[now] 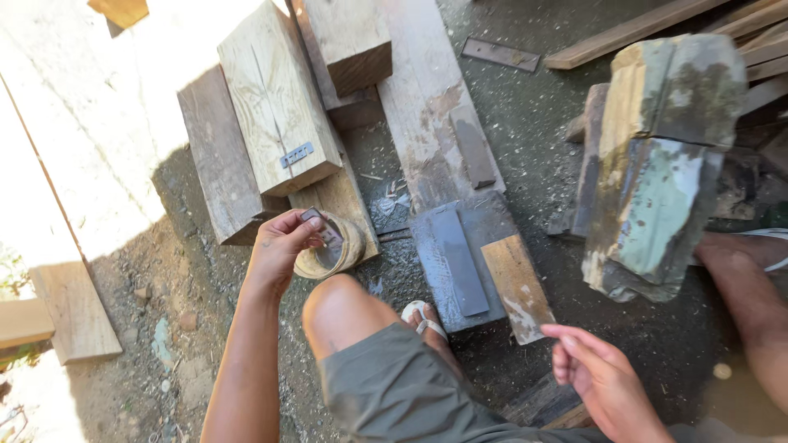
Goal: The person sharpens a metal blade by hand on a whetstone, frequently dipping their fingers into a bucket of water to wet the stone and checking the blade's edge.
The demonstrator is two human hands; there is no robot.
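Plane blade (322,227), small dark metal, pinched in left hand (281,246) over round wooden bowl (332,250) on the ground beside pale timber block (275,98) | dark sharpening stone (460,261) on wet grey slab (484,226), right of knee | right hand (595,369) empty, fingers loosely curled | mossy block (665,156) far right

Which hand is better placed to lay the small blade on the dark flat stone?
Probably the left hand: it already holds the small blade at the round wooden container. The right hand is empty, though nearer the dark flat stone.
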